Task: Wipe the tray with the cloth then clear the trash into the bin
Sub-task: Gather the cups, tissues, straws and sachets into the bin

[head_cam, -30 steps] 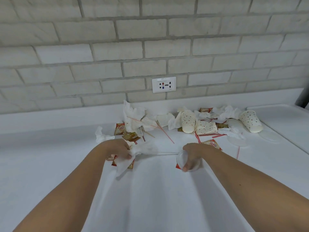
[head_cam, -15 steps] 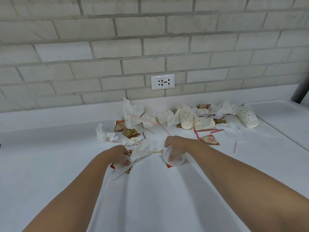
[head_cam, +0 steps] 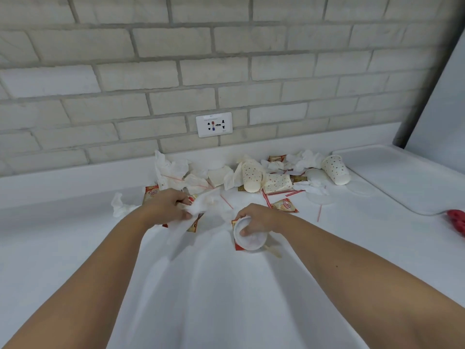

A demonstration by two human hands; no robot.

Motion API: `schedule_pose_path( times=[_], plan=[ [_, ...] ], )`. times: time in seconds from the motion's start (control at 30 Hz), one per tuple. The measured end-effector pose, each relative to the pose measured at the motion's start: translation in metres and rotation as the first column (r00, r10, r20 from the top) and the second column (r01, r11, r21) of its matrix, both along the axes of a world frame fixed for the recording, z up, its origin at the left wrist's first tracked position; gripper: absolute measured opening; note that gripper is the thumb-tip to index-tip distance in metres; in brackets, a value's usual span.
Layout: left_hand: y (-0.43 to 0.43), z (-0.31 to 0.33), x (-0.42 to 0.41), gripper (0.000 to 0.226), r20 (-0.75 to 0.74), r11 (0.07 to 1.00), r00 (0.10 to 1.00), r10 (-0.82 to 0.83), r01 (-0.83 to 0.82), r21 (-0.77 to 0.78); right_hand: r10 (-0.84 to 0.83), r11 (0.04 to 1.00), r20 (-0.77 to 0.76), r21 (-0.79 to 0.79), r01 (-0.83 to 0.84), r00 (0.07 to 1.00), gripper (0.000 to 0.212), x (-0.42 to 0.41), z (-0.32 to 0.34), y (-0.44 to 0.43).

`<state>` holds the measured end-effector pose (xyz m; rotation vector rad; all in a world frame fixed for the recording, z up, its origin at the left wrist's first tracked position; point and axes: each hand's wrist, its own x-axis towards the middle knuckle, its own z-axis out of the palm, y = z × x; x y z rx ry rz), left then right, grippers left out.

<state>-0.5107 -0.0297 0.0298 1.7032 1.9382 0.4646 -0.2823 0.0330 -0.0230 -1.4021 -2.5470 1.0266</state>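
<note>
Head view: my left hand [head_cam: 166, 207] clutches a crumpled napkin [head_cam: 201, 209], my right hand [head_cam: 256, 219] pinches a lid [head_cam: 249, 239]; trash [head_cam: 254, 177] lies across the far table [head_cam: 75, 235], tray [head_cam: 392, 172] far right. I would gather compactly, dropping nothing; no bin shows.

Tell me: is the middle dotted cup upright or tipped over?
Tipped over. The middle dotted cup lies on its side on the counter, its long axis running left to right.

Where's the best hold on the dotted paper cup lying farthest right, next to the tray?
Pinch the white, red-dotted paper cup across its side wall near the wider end, coming from above: it lies tipped on its side, curved wall facing up.
</note>
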Motion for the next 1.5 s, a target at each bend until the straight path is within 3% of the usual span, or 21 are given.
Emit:
schedule_pose_path(
  times=[0.17, 0.3, 0.4, 0.5, 0.57, 0.63, 0.7, 0.77, 0.83, 0.93, 1.0, 1.13, 1.23, 1.33, 1.5],
  plan=[
    [0.008, 0.012, 0.055, 0.026, 0.118, 0.986, 0.988, -0.1, 0.082, 0.146, -0.164, 0.985, -0.074, -0.057, 0.16, 0.984, 0.026, 0.063, 0.023, -0.008],
    [0.015, 0.015, 0.121, 0.04, 0.173, 0.976, 0.966, -0.192, 0.169, 0.138, -0.283, 0.958, -0.168, -0.108, 0.267, 0.944, 0.015, 0.124, 0.039, -0.026],
    [0.012, 0.016, 0.187, 0.052, 0.166, 0.961, 0.952, -0.257, 0.234, 0.147, -0.376, 0.927, -0.218, -0.084, 0.366, 0.901, 0.019, 0.178, 0.053, -0.051],
    [-0.003, 0.016, 0.259, 0.034, 0.113, 0.926, 0.925, -0.362, 0.344, 0.153, -0.466, 0.882, -0.222, -0.044, 0.468, 0.857, 0.017, 0.234, 0.059, -0.08],
    [-0.018, 0.015, 0.306, 0.007, 0.084, 0.899, 0.899, -0.43, 0.416, 0.138, -0.528, 0.845, -0.186, -0.013, 0.535, 0.829, 0.024, 0.273, 0.062, -0.102],
    [-0.033, 0.01, 0.35, 0.016, 0.067, 0.864, 0.864, -0.498, 0.489, 0.117, -0.558, 0.824, -0.123, 0.033, 0.566, 0.82, 0.03, 0.307, 0.064, -0.124],
    [-0.049, 0.005, 0.389, 0.008, 0.053, 0.828, 0.828, -0.559, 0.552, 0.099, -0.573, 0.816, -0.049, 0.068, 0.575, 0.818, 0.035, 0.336, 0.065, -0.146],
    [-0.065, -0.005, 0.428, 0.024, 0.013, 0.762, 0.768, -0.64, 0.634, 0.131, -0.563, 0.824, 0.027, 0.092, 0.559, 0.826, 0.027, 0.365, 0.063, -0.166],
    [-0.083, -0.013, 0.46, 0.038, 0.001, 0.69, 0.702, -0.713, 0.7, 0.185, -0.544, 0.838, 0.105, 0.101, 0.536, 0.832, 0.005, 0.391, 0.056, -0.186],
    [-0.111, -0.027, 0.501, 0.046, 0.072, 0.623, 0.621, -0.781, 0.763, 0.172, -0.551, 0.834, 0.141, 0.053, 0.549, 0.823, 0.012, 0.428, 0.042, -0.219],
    [-0.126, -0.041, 0.525, 0.036, 0.076, 0.628, 0.625, -0.777, 0.76, 0.169, -0.569, 0.818, 0.155, 0.001, 0.576, 0.808, 0.027, 0.449, 0.028, -0.24],
    [-0.151, -0.08, 0.564, 0.038, 0.128, 0.698, 0.686, -0.716, 0.701, 0.147, -0.663, 0.725, 0.169, -0.096, 0.682, 0.729, 0.033, 0.488, -0.018, -0.272],
    [-0.167, -0.12, 0.583, 0.03, 0.125, 0.705, 0.696, -0.707, 0.707, 0.057, -0.734, 0.655, 0.186, -0.057, 0.753, 0.653, 0.029, 0.507, -0.059, -0.292],
    [-0.18, -0.158, 0.594, 0.041, 0.092, 0.711, 0.712, -0.697, 0.702, -0.042, -0.792, 0.59, 0.155, -0.058, 0.805, 0.591, 0.017, 0.52, -0.099, -0.311],
    [-0.201, -0.203, 0.594, 0.039, 0.031, 0.717, 0.725, -0.688, 0.685, -0.13, -0.827, 0.543, 0.088, -0.127, 0.83, 0.555, 0.024, 0.519, -0.156, -0.34]
  ],
)
